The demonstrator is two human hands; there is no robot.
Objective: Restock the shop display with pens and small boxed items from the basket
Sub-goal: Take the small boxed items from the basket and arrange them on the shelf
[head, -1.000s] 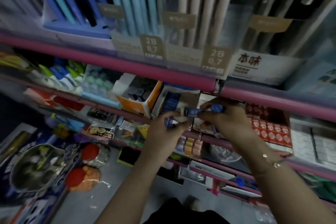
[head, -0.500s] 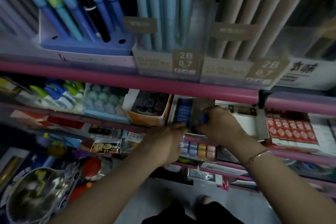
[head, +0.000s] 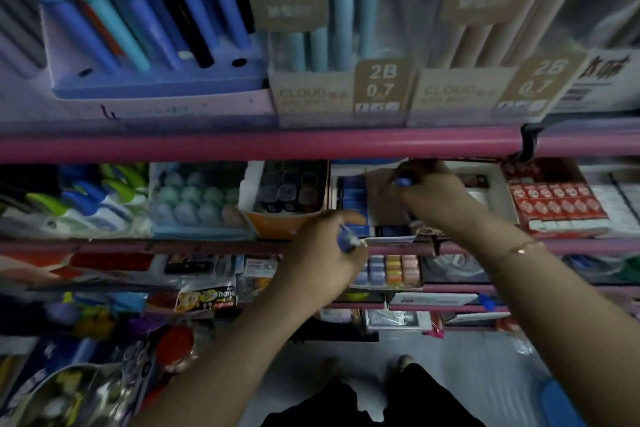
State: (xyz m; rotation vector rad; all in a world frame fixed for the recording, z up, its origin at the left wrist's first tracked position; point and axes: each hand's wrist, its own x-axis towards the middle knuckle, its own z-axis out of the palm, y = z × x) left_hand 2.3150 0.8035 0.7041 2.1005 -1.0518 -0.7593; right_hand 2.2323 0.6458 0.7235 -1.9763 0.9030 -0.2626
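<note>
Pink-railed shelf (head: 259, 144) spanning the frame, smooth rounded plastic. Just under it at 12 o'clock, open white cardboard box (head: 349, 194) stacked with dark blue packs. Right hand (head: 433, 198) over the box at 1 o'clock, fingers curled round a small blue piece (head: 403, 181). Left hand (head: 325, 253) at the box's front edge, 7 o'clock from the right, gripping a short blue item (head: 348, 239) with a pale tip. Thin bracelet (head: 523, 248) on the right wrist.
</note>
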